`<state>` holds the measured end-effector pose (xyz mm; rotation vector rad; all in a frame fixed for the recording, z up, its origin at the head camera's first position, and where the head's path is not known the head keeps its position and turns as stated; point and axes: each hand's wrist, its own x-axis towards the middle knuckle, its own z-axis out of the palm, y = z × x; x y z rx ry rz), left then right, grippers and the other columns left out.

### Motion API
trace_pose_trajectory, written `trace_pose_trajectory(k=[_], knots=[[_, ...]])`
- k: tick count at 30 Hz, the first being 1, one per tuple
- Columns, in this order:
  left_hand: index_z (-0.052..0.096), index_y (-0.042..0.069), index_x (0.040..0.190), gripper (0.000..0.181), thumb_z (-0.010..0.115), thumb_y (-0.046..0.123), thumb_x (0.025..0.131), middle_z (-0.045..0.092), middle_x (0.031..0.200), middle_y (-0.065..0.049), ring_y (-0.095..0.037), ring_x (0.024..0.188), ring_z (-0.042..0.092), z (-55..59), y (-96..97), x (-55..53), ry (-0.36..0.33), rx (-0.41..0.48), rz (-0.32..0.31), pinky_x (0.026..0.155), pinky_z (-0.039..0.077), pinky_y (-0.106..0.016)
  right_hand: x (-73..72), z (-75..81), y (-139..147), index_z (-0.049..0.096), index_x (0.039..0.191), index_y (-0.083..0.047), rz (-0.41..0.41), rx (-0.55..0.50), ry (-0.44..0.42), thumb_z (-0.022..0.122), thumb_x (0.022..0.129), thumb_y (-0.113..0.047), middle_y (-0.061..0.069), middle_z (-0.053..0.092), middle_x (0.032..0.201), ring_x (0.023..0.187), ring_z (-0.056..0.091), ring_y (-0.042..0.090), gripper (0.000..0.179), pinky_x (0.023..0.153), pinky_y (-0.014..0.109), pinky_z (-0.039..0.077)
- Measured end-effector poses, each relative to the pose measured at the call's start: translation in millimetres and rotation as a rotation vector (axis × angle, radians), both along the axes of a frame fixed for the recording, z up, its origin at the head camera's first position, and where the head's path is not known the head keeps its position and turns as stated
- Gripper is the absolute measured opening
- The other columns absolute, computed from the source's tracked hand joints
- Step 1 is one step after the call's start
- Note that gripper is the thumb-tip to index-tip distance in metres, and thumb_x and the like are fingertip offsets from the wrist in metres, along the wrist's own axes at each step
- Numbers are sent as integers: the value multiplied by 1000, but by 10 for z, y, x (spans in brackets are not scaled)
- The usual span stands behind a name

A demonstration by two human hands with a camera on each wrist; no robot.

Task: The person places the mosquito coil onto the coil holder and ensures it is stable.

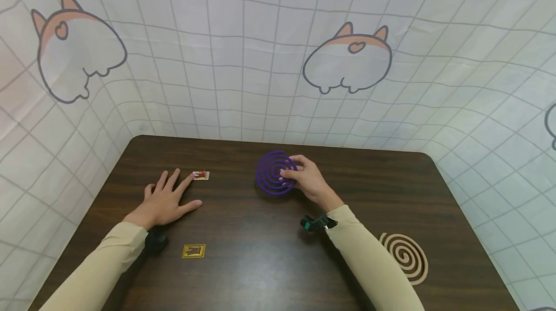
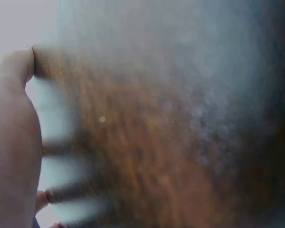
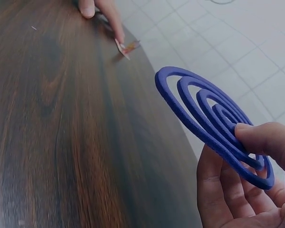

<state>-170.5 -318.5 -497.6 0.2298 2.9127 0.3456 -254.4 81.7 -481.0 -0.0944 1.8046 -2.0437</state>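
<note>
Dark tabletop (image 1: 252,258): right hand (image 1: 310,179) pinches purple spiral (image 3: 194,127), left hand (image 1: 163,202) splayed, sleeve (image 1: 369,258) partly covering a beige spiral (image 1: 404,256).

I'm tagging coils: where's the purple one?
In the head view, the purple coil is near picture centre, pinched by the right hand, right of the red card.

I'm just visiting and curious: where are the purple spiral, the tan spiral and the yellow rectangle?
Purple spiral (image 3: 197,128): right wrist view, on its outer coil.
Tan spiral (image 1: 403,257): head view, on its innermost coil.
Yellow rectangle (image 1: 193,251): head view, on its dark middle.
</note>
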Motion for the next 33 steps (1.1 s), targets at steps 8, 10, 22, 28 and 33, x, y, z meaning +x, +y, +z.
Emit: trace_pose_trajectory(k=[8, 10, 22, 28, 33], knots=[[21, 24, 167, 93, 49, 76, 96, 11, 172, -28, -58, 157, 6, -17, -5, -10, -4, 26, 6, 114, 13, -80, -32, -9, -143, 48, 136, -1, 18, -5, -7, 69, 94, 4, 3, 76, 91, 76, 76, 13, 48, 74, 28, 63], [21, 24, 167, 93, 49, 76, 96, 11, 173, -28, -58, 157, 6, -16, -3, -13, -3, 26, 6, 114, 12, -80, -42, -13, -173, 49, 135, -1, 19, -10, -9, 70, 94, 5, 4, 76, 91, 76, 76, 13, 47, 74, 28, 63], [20, 23, 168, 93, 49, 75, 96, 8, 173, -28, -59, 157, 3, -21, -21, -3, -12, 41, 17, 114, 9, -83, -84, -13, -414, 49, 136, -2, 52, -25, -10, 70, 94, 3, 4, 75, 92, 76, 76, 14, 47, 73, 28, 63], [20, 24, 168, 93, 49, 75, 96, 8, 173, -27, -58, 157, 2, -45, -30, -1, -15, 54, 18, 114, 7, -83, -82, -27, -512, 50, 135, -4, 44, -46, -35, 70, 94, 4, 4, 75, 93, 75, 76, 14, 47, 72, 28, 63], [22, 22, 167, 92, 52, 72, 97, 7, 173, -27, -57, 158, 1, -61, -30, 1, -15, 85, 23, 114, 6, -83, -81, -40, -583, 50, 134, -4, 47, -55, -36, 70, 94, 4, 4, 75, 93, 75, 75, 14, 45, 72, 27, 62]])
